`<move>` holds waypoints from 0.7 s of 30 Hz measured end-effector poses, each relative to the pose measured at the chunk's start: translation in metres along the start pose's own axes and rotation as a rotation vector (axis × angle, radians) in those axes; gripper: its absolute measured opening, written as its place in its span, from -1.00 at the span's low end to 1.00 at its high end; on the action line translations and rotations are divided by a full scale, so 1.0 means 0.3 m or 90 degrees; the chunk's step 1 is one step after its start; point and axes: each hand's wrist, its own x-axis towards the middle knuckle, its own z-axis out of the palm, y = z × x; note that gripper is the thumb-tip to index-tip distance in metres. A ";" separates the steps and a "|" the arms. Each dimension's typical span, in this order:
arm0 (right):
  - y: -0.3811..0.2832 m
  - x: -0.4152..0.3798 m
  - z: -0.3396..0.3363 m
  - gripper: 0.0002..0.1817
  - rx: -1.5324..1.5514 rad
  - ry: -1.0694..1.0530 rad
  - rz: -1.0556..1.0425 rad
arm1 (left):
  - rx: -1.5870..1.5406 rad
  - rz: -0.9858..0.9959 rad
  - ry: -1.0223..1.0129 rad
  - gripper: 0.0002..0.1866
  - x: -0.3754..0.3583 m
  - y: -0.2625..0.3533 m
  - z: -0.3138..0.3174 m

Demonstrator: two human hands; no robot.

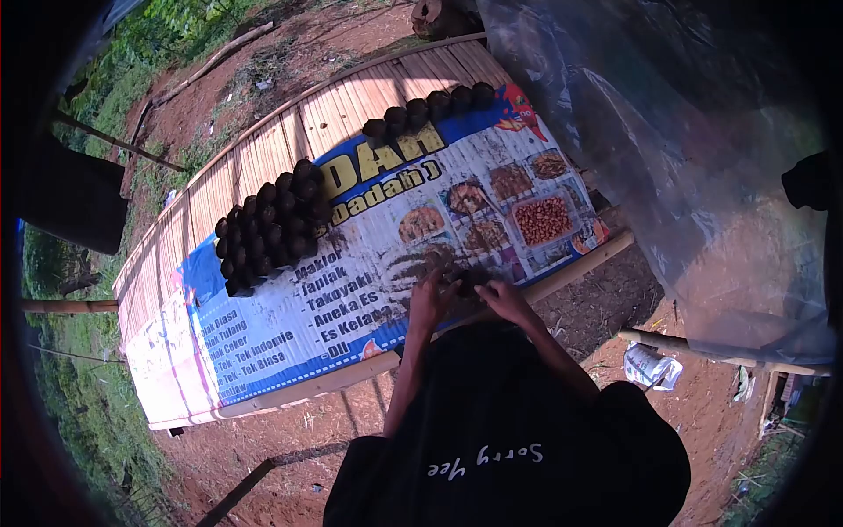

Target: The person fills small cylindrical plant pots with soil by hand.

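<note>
My left hand [428, 303] and my right hand [504, 301] are close together over the near edge of a printed banner [360, 255]. Their fingers are bent in around a small dark object [467, 282], which is too dark to make out. Loose dark soil [432, 261] lies just beyond my left hand. Further up, a clear plastic container [542, 220] of reddish-brown seeds rests on the banner. A packed block of small dark pots [270, 230] stands on the left, and a line of similar pots [416, 111] runs along the far edge.
The banner covers part of a bamboo-slat table [338, 104] with a bamboo pole [580, 263] along its near edge. Clear plastic sheeting [702, 193] hangs at the right. A white sack [652, 367] lies on the ground at the lower right.
</note>
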 end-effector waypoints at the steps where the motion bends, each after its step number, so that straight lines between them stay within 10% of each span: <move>1: -0.001 -0.008 0.014 -0.55 0.002 0.001 0.002 | 0.001 0.000 -0.003 -0.62 -0.004 0.001 0.003; 21: -0.071 0.061 0.062 -0.83 0.009 0.119 -0.172 | 0.020 -0.063 -0.027 -0.81 -0.008 -0.066 0.023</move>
